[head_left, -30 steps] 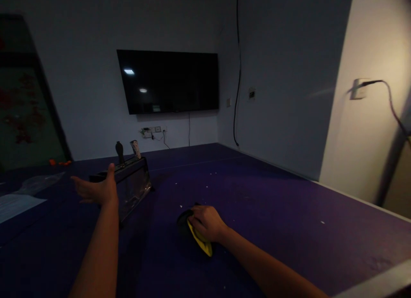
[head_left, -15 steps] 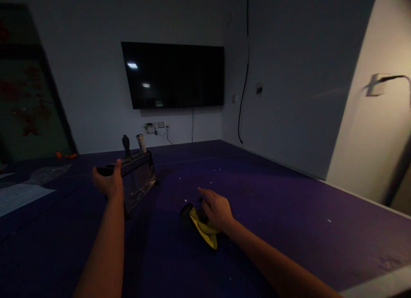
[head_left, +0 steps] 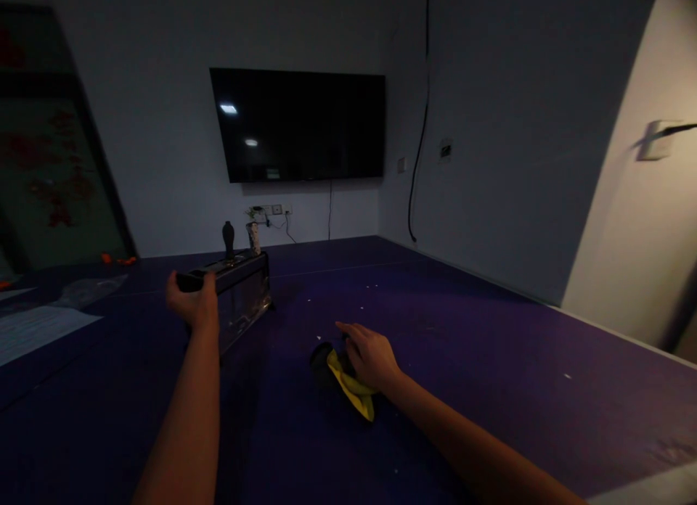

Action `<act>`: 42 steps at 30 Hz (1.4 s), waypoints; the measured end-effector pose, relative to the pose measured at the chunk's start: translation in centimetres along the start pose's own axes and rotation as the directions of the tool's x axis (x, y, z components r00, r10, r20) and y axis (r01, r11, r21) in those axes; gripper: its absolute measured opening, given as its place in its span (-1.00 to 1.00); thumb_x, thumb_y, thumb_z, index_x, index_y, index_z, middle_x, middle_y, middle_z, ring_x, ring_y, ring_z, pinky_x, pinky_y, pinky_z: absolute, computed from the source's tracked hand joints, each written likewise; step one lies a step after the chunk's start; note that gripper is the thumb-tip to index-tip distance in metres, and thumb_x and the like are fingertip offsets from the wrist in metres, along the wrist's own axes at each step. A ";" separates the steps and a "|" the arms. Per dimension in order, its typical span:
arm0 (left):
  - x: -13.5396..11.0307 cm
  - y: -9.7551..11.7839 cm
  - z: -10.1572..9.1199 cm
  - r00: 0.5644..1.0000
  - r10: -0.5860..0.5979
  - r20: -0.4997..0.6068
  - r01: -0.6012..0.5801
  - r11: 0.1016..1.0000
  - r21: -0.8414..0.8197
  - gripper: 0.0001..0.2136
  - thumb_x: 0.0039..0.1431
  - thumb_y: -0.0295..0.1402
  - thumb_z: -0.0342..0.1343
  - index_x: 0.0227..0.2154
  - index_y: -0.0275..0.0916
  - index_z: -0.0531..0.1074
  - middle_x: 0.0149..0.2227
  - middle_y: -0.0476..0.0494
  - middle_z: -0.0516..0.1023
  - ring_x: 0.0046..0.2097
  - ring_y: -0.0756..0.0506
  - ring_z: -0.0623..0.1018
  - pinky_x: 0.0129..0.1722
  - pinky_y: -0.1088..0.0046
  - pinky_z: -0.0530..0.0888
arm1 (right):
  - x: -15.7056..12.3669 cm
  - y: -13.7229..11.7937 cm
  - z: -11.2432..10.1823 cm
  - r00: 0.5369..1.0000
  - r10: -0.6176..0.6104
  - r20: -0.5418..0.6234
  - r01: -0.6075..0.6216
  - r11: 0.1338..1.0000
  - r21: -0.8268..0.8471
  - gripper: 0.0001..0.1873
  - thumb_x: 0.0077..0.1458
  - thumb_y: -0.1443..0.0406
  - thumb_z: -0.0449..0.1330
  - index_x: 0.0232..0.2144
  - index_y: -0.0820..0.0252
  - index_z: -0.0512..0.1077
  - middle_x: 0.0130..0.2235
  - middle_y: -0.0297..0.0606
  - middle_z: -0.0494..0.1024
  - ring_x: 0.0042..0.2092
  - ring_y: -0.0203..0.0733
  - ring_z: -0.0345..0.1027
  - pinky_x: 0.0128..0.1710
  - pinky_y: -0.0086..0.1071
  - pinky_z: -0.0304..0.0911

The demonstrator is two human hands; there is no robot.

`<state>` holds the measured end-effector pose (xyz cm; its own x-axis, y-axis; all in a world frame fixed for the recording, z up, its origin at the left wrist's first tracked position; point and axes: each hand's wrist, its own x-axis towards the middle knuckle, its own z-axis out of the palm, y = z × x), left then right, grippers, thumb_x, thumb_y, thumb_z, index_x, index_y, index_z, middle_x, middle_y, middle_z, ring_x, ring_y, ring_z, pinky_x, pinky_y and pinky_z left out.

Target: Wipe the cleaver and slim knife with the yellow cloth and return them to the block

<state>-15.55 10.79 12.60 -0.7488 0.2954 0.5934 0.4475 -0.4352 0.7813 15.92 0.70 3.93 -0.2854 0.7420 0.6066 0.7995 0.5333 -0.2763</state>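
Note:
My left hand [head_left: 193, 299] is closed around the near end of a clear-sided box [head_left: 242, 309] with a dark frame. A dark, bottle-shaped piece [head_left: 229, 238] and a pale, speckled cylinder [head_left: 253, 238] stand up at its top; whether they are fixed to it I cannot tell. To the right, my right hand [head_left: 370, 356] lies over a black-and-yellow cloth-like piece [head_left: 353, 395], gripping it low on the table. Its index finger points forward, while the other fingers are partly hidden. The piece looks soft and folded, its exact kind unclear in the dim light.
A purple tabletop [head_left: 468, 360] spreads ahead, dotted with small white scraps. On the left lie a printed sheet [head_left: 43, 331], clear plastic film [head_left: 90, 291] and orange bits [head_left: 128, 260]. Beyond are a wall-mounted television [head_left: 305, 128] and a hanging black cable [head_left: 419, 149].
The box's top and the two upright pieces have shifted right and stand straighter, with my left hand moving along. My right hand and the black-and-yellow piece have hardly moved. The view has swung slightly left.

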 end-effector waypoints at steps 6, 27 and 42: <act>0.3 4.2 -0.1 0.995 -0.076 -0.070 0.055 0.960 -0.274 -0.34 -0.40 -0.30 0.23 -0.10 -0.43 0.31 -0.11 -0.27 0.40 -0.08 -0.17 0.42 -0.08 0.35 0.36 | 0.0 0.5 0.1 0.993 -0.030 -0.117 0.034 0.999 0.034 -0.56 0.08 0.39 -0.07 0.04 0.16 0.22 -0.04 -0.15 0.41 -0.02 -0.13 0.26 -0.05 -0.24 0.19; -4.8 12.5 -0.5 0.785 -0.029 0.619 0.489 0.643 -0.589 -0.52 -0.32 -0.27 0.19 -0.20 -0.23 0.41 -0.37 -0.05 0.51 -0.29 -0.12 0.51 -0.29 0.38 0.41 | 12.0 -1.7 -5.9 0.838 0.172 -0.517 0.294 0.656 0.695 -0.32 0.04 -0.07 -0.05 0.13 0.11 0.05 0.15 -0.20 0.17 0.13 -0.09 0.05 0.07 -0.11 0.03; -6.0 11.8 1.3 0.879 0.159 0.449 0.110 0.850 -0.516 -0.45 -0.17 -0.19 0.23 -0.04 -0.16 0.31 0.05 -0.23 0.32 0.13 -0.16 0.24 0.13 0.19 0.08 | 9.3 5.7 -8.0 0.388 0.344 -0.855 -0.022 0.931 0.365 -0.18 -0.03 -0.04 0.04 0.17 0.16 -0.15 -0.03 -0.09 0.22 -0.08 -0.12 0.21 -0.19 -0.23 0.19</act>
<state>-5.15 4.96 18.50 -0.3670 0.5725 0.7332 0.0461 -0.7760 0.6290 22.07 7.41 14.01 0.6161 0.1248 0.7777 0.5579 0.6279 -0.5427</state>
